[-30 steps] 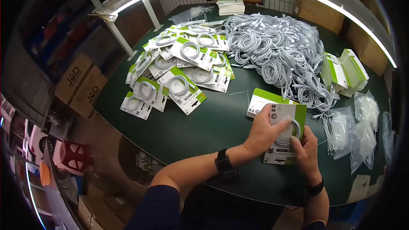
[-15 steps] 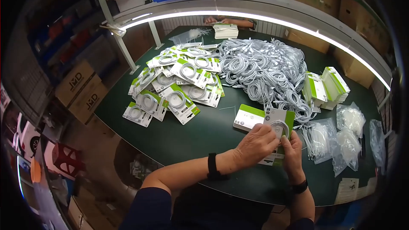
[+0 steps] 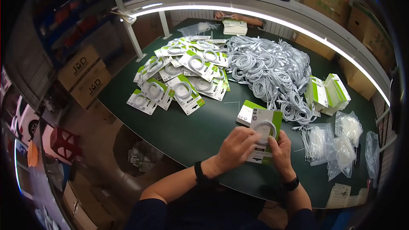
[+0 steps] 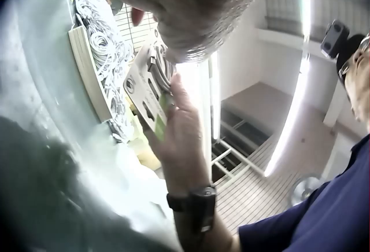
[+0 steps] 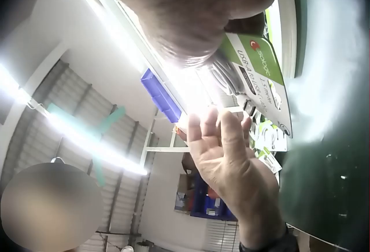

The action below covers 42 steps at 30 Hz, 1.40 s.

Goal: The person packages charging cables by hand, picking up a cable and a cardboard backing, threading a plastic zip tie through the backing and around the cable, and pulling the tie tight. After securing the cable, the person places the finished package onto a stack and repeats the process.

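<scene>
In the head view a white and green packaging card (image 3: 260, 155) with a coiled light grey cable (image 3: 266, 132) on its front is tilted up near the table's front edge. My right hand (image 3: 281, 150) pinches the card's right edge, thumb on the front beside the coil. Close to the card's left side is my left hand (image 3: 235, 148), its fingers loosely bent and partly overlapping the card in this view. From the right wrist, the left hand (image 5: 231, 159) shows spread, relaxed fingers with nothing in them. The left wrist view shows the right thumb against the cable (image 4: 165, 70).
A stack of blank cards (image 3: 246, 113) lies behind the held card. Finished-looking carded cables (image 3: 183, 91) pile up at left, loose coiled cables (image 3: 272, 68) at centre back. To the right are card stacks (image 3: 317, 91) and bags of white ties (image 3: 319, 142). Another person's hands (image 3: 238, 17) are at the back.
My left hand has come off the card's front and drawn back to the left. The right hand keeps its pinch on the card. The head view has tilted and shifted.
</scene>
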Motion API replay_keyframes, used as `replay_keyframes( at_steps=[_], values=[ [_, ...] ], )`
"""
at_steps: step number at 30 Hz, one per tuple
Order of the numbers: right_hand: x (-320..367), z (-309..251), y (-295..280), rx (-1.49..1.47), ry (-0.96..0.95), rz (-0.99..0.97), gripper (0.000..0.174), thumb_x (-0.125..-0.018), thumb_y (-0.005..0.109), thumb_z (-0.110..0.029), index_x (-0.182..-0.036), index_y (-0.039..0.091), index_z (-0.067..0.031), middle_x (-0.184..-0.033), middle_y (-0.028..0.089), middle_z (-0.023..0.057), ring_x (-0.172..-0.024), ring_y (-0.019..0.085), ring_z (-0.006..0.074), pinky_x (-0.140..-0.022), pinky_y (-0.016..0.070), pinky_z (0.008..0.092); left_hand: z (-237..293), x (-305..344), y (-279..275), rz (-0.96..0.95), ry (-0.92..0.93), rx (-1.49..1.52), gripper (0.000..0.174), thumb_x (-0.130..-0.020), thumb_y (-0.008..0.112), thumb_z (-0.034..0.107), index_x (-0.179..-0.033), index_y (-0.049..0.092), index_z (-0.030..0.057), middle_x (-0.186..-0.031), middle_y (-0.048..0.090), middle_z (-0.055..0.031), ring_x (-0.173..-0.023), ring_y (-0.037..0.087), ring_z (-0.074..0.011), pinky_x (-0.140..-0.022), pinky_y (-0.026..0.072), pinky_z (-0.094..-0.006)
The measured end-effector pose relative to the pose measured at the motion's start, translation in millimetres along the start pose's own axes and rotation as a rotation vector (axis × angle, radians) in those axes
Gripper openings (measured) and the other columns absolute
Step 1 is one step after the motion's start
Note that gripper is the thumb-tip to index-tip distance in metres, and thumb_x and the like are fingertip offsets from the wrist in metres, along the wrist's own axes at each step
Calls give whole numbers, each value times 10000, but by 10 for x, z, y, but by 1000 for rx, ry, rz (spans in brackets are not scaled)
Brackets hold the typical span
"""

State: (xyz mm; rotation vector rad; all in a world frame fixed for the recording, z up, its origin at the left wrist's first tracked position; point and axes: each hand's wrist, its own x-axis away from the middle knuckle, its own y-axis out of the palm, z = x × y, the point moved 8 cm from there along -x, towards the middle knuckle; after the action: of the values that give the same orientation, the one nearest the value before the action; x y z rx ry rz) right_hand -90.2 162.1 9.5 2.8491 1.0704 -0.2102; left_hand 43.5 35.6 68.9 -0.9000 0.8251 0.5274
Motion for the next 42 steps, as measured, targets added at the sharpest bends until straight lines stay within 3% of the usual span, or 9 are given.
replay_keyframes(
  at_steps=[2,4,10,19,23,26,35,39,42],
  values=[
    [-64,-92,55,10,0,20,203,-1044,647,-100,-1187,595,34,-1059,704,71,-915,656,93,-815,549,261,-174,132,-192,49,-294,86,636,-808,844,35,-1390,588,33,-1299,603,-147,-1119,618,-290,-882,562,-375],
    [-149,-91,172,51,12,-3,225,-1044,648,-100,-1214,590,35,-1057,704,69,-918,663,95,-811,556,262,-406,346,-208,5,-707,447,642,-851,842,65,-1424,554,23,-1364,560,-152,-1187,586,-222,-880,563,-331],
    [-297,-88,771,33,107,-130,295,-1038,664,-108,-1274,575,44,-1076,715,77,-932,679,91,-820,566,260,-746,741,-180,-130,-1092,957,385,-942,775,50,-1273,603,-46,-1171,714,-131,-1030,700,-140,-854,597,-283],
    [-450,50,1196,-122,88,-237,308,-1066,615,-150,-1306,562,37,-1071,724,79,-913,683,87,-765,550,226,-1016,988,-542,-66,-1207,952,187,-970,733,14,-1129,656,-47,-999,761,-80,-909,730,-123,-848,610,-273],
    [-486,52,1021,42,163,-234,295,-1077,574,-155,-1316,565,18,-1050,728,87,-848,691,98,-709,537,215,-1288,941,-775,21,-1148,855,198,-965,748,41,-1126,660,-34,-989,760,-55,-831,707,-86,-720,590,-234],
    [-470,147,869,96,200,-188,234,-1065,577,-111,-1267,602,5,-970,731,85,-763,686,106,-652,537,221,-1598,991,-941,55,-1189,806,204,-936,777,61,-1109,677,16,-924,736,-17,-664,592,-21,-510,419,-168],
    [-379,183,618,158,147,-218,131,-1034,625,-41,-1147,663,12,-932,733,79,-745,682,104,-701,579,236,-3044,-340,-1973,325,-1019,738,219,-968,741,106,-1161,671,30,-950,705,0,-741,622,-51,-556,459,-209],
    [-302,267,546,156,160,-206,126,-1031,633,-37,-1129,672,32,-939,738,87,-793,698,114,-710,582,250,-3714,-749,-1956,359,-1067,639,273,-967,732,78,-1209,651,-18,-1020,707,-51,-771,663,-93,-586,518,-220],
    [-244,220,513,178,125,-197,125,-1023,647,-41,-1118,677,34,-918,743,87,-775,702,116,-698,581,255,-3722,-698,-1910,384,-1076,522,335,-968,726,68,-1264,622,-48,-1059,704,-80,-794,683,-120,-614,556,-230]
  ],
)
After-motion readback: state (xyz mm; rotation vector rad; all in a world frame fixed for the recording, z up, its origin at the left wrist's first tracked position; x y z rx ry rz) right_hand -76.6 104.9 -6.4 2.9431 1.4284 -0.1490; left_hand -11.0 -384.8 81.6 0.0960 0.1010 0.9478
